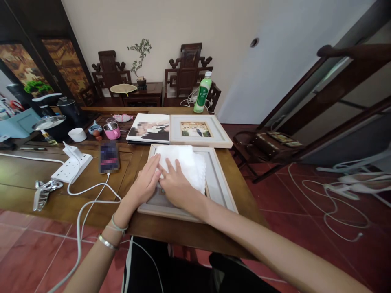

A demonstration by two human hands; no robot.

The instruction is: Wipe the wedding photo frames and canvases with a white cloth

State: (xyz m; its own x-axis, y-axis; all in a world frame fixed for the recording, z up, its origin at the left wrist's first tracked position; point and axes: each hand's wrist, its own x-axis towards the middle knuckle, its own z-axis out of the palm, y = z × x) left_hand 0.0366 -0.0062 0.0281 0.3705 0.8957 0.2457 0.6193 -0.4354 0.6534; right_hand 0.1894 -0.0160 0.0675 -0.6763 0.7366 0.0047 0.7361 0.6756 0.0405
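Touching white cloth (180, 155) on the near frame (224, 179), your right hand (177, 186) is spread; your left hand (144, 185) lies flat alongside.

This was a home, apparently a sitting room: a carved wooden chair (189, 61) stood against the wall at 12 o'clock, a potted bonsai (141, 82) near 11, a tall dark cabinet (49, 24) at 10, and red floor tiles (271, 199) at 4 o'clock

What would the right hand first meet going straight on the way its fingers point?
The right hand would first meet more of the white cloth it touches, then probably the far rim of the frame beneath, though depth is unclear.
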